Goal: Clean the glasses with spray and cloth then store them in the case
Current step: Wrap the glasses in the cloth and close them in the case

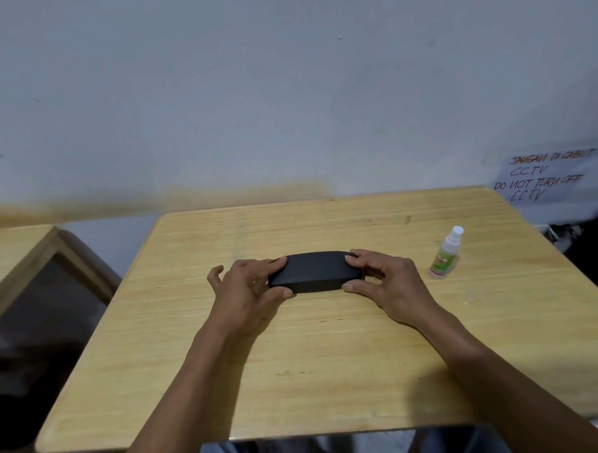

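Black glasses case [314, 271] lies shut and flat on the wooden table [296, 363], roughly mid-table, long axis running left-right across the person. Glasses and cloth not visible; presumably inside the case, cannot confirm.

Both hands are on the case, one at each end, so neither is nearer. Left hand [249, 290] grips the case's left end: thumb on the near edge, fingers curled over the far top edge. Right hand [385, 284] mirrors it on the case's right end, thumb at the near side, fingers over the top. Both hands closed around the case, palms facing inward, wrists low over the table, forearms converging from the near edge.

Key relation: thumbs sit along the near long edge, likely where the lid seam is, fingers on top, a pose that fits prying the lid up. Hinge side cannot be told.

Spray bottle [446, 252] stands upright to the right of the case, well apart from it, just beyond the right hand. Handwritten paper sign [545, 178] on the wall, far right behind the case.

Judged stage: start, case not yet opened.
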The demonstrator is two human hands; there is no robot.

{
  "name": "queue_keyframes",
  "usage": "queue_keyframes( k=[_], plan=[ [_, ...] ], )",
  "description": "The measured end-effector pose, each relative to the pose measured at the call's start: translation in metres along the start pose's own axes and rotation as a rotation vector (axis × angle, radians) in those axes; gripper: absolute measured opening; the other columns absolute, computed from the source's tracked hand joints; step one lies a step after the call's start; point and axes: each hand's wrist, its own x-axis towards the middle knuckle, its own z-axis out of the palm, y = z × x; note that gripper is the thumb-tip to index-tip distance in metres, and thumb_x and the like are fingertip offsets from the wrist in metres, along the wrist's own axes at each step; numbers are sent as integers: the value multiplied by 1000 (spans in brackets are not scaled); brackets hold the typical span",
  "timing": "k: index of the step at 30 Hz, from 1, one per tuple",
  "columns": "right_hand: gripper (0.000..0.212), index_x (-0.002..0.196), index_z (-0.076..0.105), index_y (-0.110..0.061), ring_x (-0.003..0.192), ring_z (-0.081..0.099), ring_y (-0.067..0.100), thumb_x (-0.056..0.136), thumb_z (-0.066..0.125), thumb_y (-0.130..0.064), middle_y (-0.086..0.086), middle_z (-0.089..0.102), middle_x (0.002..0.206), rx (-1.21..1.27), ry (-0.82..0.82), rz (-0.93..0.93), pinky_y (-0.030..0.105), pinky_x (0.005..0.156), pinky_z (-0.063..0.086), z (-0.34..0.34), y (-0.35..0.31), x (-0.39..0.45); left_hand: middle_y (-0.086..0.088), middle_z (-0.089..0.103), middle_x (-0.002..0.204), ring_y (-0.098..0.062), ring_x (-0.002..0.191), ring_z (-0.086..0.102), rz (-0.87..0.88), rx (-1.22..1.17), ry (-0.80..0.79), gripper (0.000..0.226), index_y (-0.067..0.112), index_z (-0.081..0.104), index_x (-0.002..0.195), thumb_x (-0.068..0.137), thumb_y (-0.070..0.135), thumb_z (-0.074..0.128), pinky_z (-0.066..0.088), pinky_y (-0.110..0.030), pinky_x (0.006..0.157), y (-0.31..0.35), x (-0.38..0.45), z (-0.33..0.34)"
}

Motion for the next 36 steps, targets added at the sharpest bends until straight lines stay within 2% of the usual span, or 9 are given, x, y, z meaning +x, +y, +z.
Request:
queue_keyframes(
  k=[4,7,13,17,21,25,29,32,36],
  plan=[
    [56,125,70,-24,117,62,4,72,88,-23,-6,64,135,-18,2,1,20,103,49,0,-1,-1,25,61,113,2,120,41,-7,129,-23,65,38,63,129,69,65,65,3,-40,111,-2,-1,-2],
    [59,124,69,-27,115,64,5,69,90,-29,-9,66,131,-20,20,14,28,103,51,1,-4,-2,25,57,110,-1,122,40,-22,153,-13,57,38,61,132,78,50,75,3,-42,113,-1,-2,-3],
    [55,124,68,-30,110,63,5,73,88,-26,-17,64,123,0,28,31,32,100,54,3,-10,-3,31,52,105,-2,119,42,-27,140,10,57,39,62,129,74,53,65,4,-46,116,2,-2,2],
    [54,127,66,-31,104,61,-3,77,85,-25,-17,62,126,17,61,28,17,89,52,5,-13,3,26,56,112,15,122,37,-24,48,82,45,49,61,119,78,40,78,7,-46,118,-3,5,3],
    [53,128,67,-24,88,59,-2,78,84,-22,-10,63,127,52,97,41,2,74,44,5,-13,26,19,56,112,43,104,14,-55,8,123,43,34,68,122,80,30,79,9,-44,118,3,29,-2],
    [51,126,69,-27,84,58,5,78,85,-23,-8,64,130,112,129,75,6,74,46,6,-12,64,18,60,115,16,105,32,-78,30,82,44,37,66,125,82,37,76,11,-35,108,-5,70,-5],
    [51,126,69,-28,96,62,12,78,85,-24,-8,65,132,134,134,94,13,83,49,10,-7,106,17,60,114,-7,118,26,-134,-4,78,45,35,66,127,83,36,76,11,-17,82,-14,109,0],
    [53,129,68,-24,106,63,14,79,84,-22,-5,63,137,119,132,105,11,89,47,16,2,134,17,54,113,-12,115,16,-219,-63,94,45,31,65,130,86,32,73,14,-20,90,-25,133,8],
    [53,128,68,-22,107,62,8,78,85,-22,-1,62,140,61,124,111,1,85,41,25,14,160,23,47,102,1,103,13,-245,-68,162,42,27,66,129,88,27,72,34,-42,108,-36,151,21]
  ],
)
